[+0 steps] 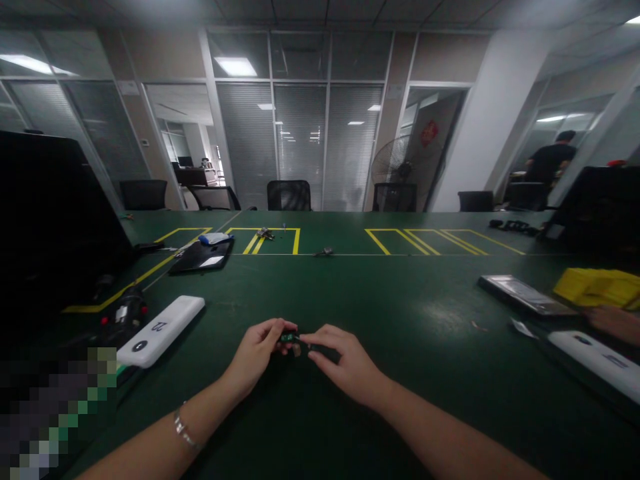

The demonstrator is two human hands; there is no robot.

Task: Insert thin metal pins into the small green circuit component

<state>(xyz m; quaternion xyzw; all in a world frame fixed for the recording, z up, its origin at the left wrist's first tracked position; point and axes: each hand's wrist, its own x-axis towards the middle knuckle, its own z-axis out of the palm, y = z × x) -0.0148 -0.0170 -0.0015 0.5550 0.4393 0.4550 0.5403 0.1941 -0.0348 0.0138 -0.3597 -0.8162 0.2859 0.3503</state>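
While the left hand (256, 348) pinches a small green board (287, 338) between thumb and fingers, the right hand (353, 365) grips a dark slim tool (326, 352), its thumb and fingers closed around the handle. The tool points left at the board, and its bright tip meets or nearly meets it; I cannot tell which. Both hands and the board are over the part of the green table (320, 293) towards the near edge, about midway between its sides. A silver bracelet (184, 430) circles the left wrist.

On the table's left side lies a white case (170, 327) marked 22, just beside a black device (127, 313) with red parts. Further towards the far edge, a flat black panel (193, 260) carries a white label. A small metal part (325, 252) lies near mid-table, well apart from the hands. Along the right side are a flat metallic box (525, 293), a second white case (593, 360) and a yellow object (595, 285), with another person's hand (613, 322) close by.
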